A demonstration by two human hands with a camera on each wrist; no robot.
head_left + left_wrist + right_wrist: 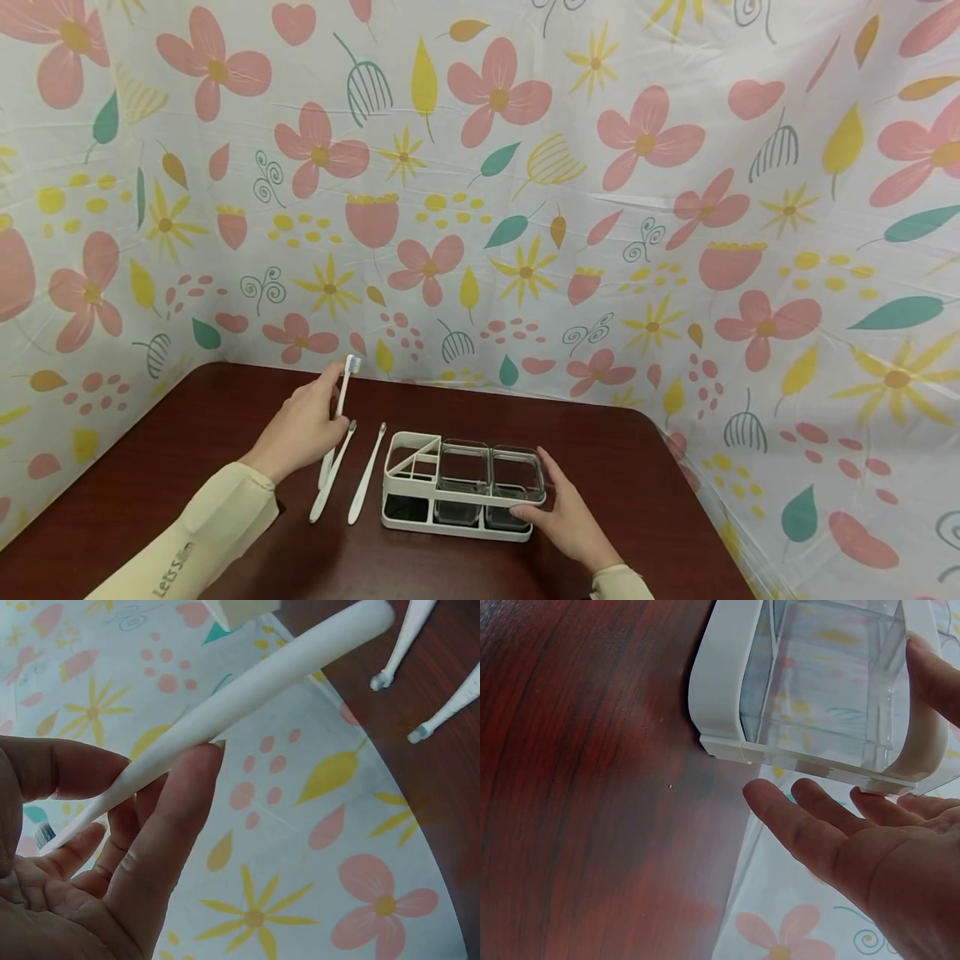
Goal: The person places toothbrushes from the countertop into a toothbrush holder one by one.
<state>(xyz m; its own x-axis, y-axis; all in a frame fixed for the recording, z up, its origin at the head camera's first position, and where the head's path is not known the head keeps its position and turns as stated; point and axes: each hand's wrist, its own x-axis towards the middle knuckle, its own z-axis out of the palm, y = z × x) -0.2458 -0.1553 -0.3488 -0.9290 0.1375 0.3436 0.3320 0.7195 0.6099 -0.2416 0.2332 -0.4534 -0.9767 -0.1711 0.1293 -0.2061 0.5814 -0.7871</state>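
Note:
My left hand (300,429) pinches a white toothbrush (202,724) between thumb and fingers, bristles up in the head view. Its handle slants down over the table, and the left wrist view shows the bristles partly behind the fingers. Two more white toothbrushes lie on the table just right of that hand, a nearer one (331,477) and another (366,479). A white toothbrush holder (408,527) with clear cups (465,467) stands to their right. My right hand (566,517) holds the holder's right end, thumb at the front rim and fingers along the side.
The dark red-brown wooden table (600,450) has rounded back corners. A floral-patterned sheet (480,208) hangs behind it and at both sides. The holder has slanted dividers in its left section and a lower tier.

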